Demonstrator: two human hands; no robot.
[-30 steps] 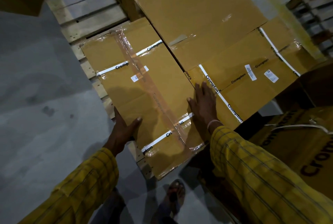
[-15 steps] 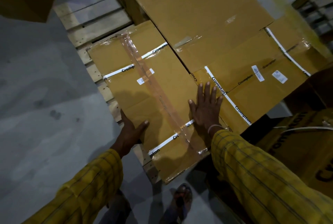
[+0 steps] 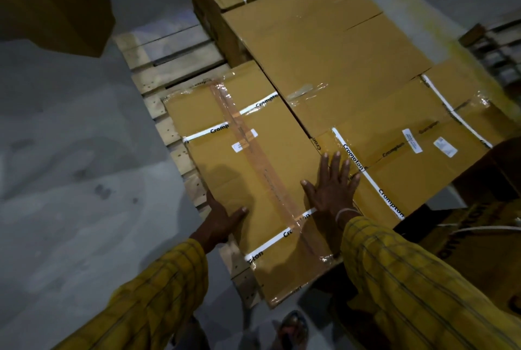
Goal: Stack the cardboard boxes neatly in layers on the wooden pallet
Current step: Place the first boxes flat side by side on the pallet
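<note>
Head view: your hands were on the near box [image 3: 248, 180], which sat on the pallet [image 3: 169, 65].
Your left hand [image 3: 221, 220] gripped its 9 o'clock edge; your right hand [image 3: 331, 189] lay flat, fingers spread, at its 3 o'clock edge beside the neighbouring box [image 3: 394, 158].

Near cardboard box [image 3: 242, 169] lies flat on wooden pallet [image 3: 169, 68], clear tape down its length, white "Crompton" straps across. Left hand [image 3: 222, 218] grips its L edge, thumb on top. Right hand [image 3: 331, 186] flat, fingers spread, on the seam btwn it & the neighbour box [image 3: 394, 152], which touches it on the R. Two more boxes [image 3: 310, 39] behind, stacked higher. Yellow checked sleeves [image 3: 423, 287] both arms. Sandalled foot [image 3: 291, 327] on grey floor [image 3: 70, 180]. Bare pallet slats show L of the box.
</note>
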